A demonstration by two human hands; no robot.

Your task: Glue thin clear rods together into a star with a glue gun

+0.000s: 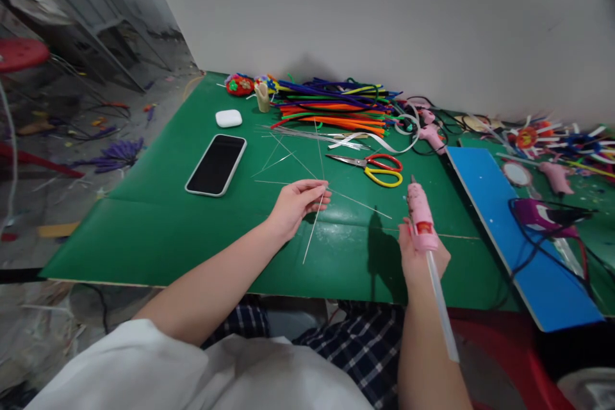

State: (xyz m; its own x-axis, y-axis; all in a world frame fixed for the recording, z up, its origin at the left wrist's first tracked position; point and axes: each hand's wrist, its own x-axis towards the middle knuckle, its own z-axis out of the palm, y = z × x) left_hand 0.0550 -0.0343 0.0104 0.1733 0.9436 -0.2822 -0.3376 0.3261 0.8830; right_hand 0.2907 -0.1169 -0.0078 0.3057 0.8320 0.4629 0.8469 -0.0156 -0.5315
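green table (144, 218) beside grey wall (384, 19); left hand (296, 204) pinches wires (312, 230), right hand (417, 266) grips glue gun (419, 206).

A green table (158, 224) is carrying a phone (216, 165), a white case (229, 118), scissors (369, 163) and heaped coloured fuzzy stems (336, 106); a blue board (509, 224) is lying toward the right.

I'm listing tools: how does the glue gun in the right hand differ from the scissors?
The glue gun is held in the right hand, while the scissors lie on the green table. The glue gun is pink; the scissors have red and yellow handles. The glue gun's nozzle points forward; the scissors' blades point left. Both are handheld tools.
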